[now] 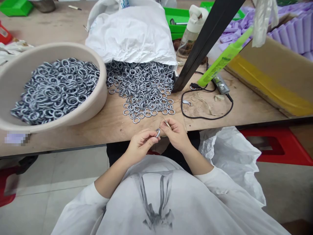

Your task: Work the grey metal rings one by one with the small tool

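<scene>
My left hand pinches a small silver metal ring at the table's front edge. My right hand sits right beside it, holding a thin pale stick whose lower end is near the ring. A loose pile of the same rings spreads on the wooden table just beyond my hands, spilling from a white plastic bag. A beige basin at the left holds many more rings.
A black slanted bar, a green spray bottle and a black cable lie right of the pile. A cardboard box with purple items stands at far right. Green trays sit behind. A red stool stands below the table.
</scene>
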Demonstrator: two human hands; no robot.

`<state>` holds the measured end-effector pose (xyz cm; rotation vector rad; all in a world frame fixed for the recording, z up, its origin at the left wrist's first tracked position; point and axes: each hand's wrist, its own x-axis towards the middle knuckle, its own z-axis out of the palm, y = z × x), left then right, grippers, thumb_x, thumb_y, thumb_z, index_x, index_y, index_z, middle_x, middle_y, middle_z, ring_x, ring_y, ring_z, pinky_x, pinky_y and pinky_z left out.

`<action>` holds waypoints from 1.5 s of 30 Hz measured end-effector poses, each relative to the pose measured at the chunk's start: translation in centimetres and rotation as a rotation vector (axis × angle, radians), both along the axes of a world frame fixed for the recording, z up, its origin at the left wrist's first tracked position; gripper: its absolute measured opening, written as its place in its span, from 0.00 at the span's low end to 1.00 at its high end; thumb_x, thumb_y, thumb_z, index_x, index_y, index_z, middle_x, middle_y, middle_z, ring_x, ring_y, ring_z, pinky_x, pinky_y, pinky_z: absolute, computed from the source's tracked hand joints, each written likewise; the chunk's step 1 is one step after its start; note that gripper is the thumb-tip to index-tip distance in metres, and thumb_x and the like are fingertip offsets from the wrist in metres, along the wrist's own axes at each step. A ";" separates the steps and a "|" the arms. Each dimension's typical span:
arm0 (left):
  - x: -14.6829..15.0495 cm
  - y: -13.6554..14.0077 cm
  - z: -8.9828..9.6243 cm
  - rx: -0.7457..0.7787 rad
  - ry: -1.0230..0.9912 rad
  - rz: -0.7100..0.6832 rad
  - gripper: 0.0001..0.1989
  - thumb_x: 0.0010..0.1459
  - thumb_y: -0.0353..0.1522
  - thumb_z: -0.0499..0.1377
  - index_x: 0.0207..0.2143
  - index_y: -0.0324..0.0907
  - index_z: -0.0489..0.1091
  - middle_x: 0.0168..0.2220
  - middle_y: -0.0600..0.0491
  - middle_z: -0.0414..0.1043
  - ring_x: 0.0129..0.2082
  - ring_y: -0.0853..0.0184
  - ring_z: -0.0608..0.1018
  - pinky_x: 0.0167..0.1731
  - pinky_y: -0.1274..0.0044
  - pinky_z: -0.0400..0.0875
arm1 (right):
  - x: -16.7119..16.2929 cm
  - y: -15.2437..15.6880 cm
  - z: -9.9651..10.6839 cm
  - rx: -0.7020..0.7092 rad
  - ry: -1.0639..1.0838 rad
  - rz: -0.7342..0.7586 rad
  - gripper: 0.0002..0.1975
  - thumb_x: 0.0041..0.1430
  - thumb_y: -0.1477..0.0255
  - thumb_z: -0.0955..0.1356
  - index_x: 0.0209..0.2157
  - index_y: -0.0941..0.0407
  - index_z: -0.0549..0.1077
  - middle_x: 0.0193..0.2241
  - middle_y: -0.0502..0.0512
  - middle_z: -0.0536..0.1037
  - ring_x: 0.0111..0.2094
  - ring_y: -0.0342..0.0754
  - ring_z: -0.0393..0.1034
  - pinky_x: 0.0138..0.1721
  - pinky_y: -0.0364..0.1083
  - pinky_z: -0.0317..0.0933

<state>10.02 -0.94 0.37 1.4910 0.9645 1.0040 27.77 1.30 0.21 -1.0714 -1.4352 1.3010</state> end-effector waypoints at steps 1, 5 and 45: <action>-0.1 0.0 0.0 -0.016 -0.015 0.009 0.13 0.62 0.42 0.60 0.34 0.41 0.76 0.33 0.49 0.76 0.34 0.64 0.76 0.40 0.72 0.70 | 0.2 -0.1 0.1 0.061 -0.066 -0.004 0.20 0.62 0.51 0.66 0.31 0.54 0.70 0.26 0.49 0.70 0.27 0.43 0.63 0.30 0.43 0.58; -0.4 0.0 -0.3 -0.036 -0.054 0.048 0.16 0.60 0.44 0.61 0.32 0.41 0.75 0.32 0.49 0.76 0.34 0.65 0.75 0.39 0.73 0.69 | 0.6 -1.2 0.6 0.296 -0.343 0.047 0.19 0.67 0.57 0.63 0.27 0.55 0.68 0.22 0.48 0.67 0.24 0.43 0.60 0.28 0.44 0.52; 0.5 0.9 -1.6 -0.001 -0.043 0.284 0.11 0.57 0.40 0.64 0.34 0.40 0.75 0.32 0.52 0.74 0.33 0.68 0.74 0.36 0.77 0.70 | -2.5 1.1 -0.6 -0.124 0.250 -0.045 0.19 0.51 0.55 0.75 0.38 0.54 0.73 0.33 0.50 0.75 0.32 0.43 0.68 0.35 0.42 0.65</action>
